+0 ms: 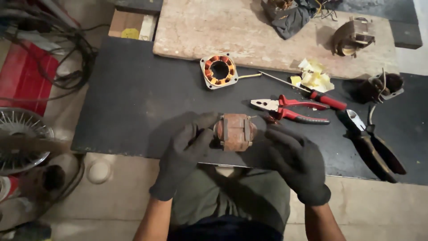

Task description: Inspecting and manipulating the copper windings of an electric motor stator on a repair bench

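Item held: rusty brown, block-shaped metal motor core [235, 131] with a rounded end, its surface reddish and corroded, banded by paler strips. It sits between both hands just above the near edge of the dark rectangular worktop mat [133, 93], about midway along that edge.

Left hand [185, 154], in a black knitted glove: fingers curled round the left end of the core, grasping it.
Right hand [296, 158], in a black knitted glove: fingertips meet the right end of the core; whether they clamp it or only steady it cannot be told.

Containers: none discernible. Packages and labels: crumpled pale yellow paper scraps [315, 76] at the far edge of the mat, right of centre; small yellow tag [130, 33] on a wooden block beyond the far left corner.

Other items on the mat:
- square silver stator frame with orange copper windings [219, 71], far edge, centre;
- red-handled screwdriver [312, 93], lying slantwise beside the paper scraps;
- red-and-black-handled combination pliers [290, 109], just beyond the right hand;
- dark-handled cutting pliers [370, 143], near right corner;
- dark wound motor part [379, 87], far right.

Beyond the mat: pale worn stone slab [249, 31] carrying a dark cloth bundle [290, 15] and a brown metal motor housing [352, 36].
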